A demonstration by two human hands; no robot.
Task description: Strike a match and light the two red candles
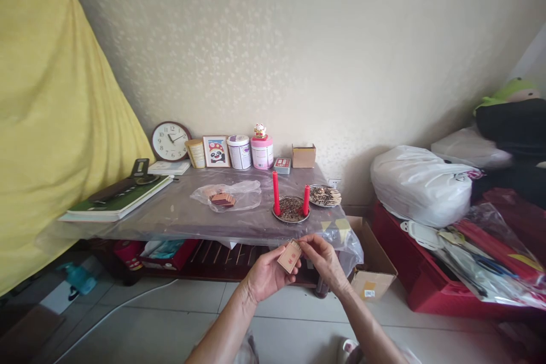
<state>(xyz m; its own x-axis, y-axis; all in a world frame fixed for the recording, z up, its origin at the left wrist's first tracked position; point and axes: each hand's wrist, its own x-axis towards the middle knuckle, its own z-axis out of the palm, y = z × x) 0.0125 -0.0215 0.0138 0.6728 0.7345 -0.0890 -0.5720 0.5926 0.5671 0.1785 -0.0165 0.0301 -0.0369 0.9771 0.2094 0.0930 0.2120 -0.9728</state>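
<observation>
My left hand (pixel 268 276) is closed around a small tan matchbox (pixel 288 258) with red marks, tilted in front of the table's edge. Pale match ends show at its upper end. There, the thumb and fingertips of my right hand (pixel 321 259) are pinched together; what lies between them is too small to make out. Just beyond, a taller red candle (pixel 275 193) and a shorter red candle (pixel 306 200) stand upright on a round metal plate (pixel 290 221) covered in dark bits. No flame shows on either candle.
Matchsticks lie on a second plate (pixel 340 200) behind. A clear plastic bag (pixel 251 192) holds more matchboxes (pixel 222 199). Along the wall stand a clock (pixel 170 142), tins and a small cardboard box (pixel 303 156). A red bin (pixel 430 290) and carton (pixel 375 278) are at right.
</observation>
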